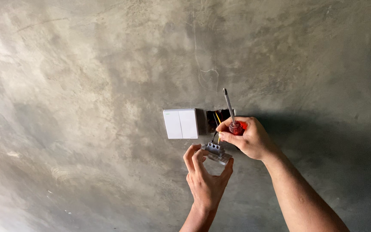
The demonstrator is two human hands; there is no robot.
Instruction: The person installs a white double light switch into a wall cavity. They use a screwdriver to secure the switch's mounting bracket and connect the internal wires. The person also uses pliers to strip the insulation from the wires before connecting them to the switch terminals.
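Grey-backed white plastic switch module point(217, 153), pulled clear of the wall, sits tilted with its rear terminals facing up and outward, just below the dark open wall box point(216, 119). Left hand point(205, 180) comes up from below; its fingers point(193, 154) and thumb are curled around the module's two ends, grasping it. Thin yellow and dark wires point(216, 125) run from the open box down to the module's back. Right hand point(247, 138) enters from the lower right and is clenched around the red translucent handle of a screwdriver point(232, 116); the steel shaft points up and slightly left, away from the module, with the tip standing over bare wall above the box. Right thumb and forefinger lie close over the module's upper edge, near the point where the wires meet it; whether they touch a wire cannot be told. A white two-rocker wall switch plate point(180, 123) is mounted flat on the wall just beside the open box, on its left. Surface all around is rough, mottled grey cement plaster wall point(86, 86), with a faint pale scratch line above the box. Right forearm casts a shadow on the wall to the right.
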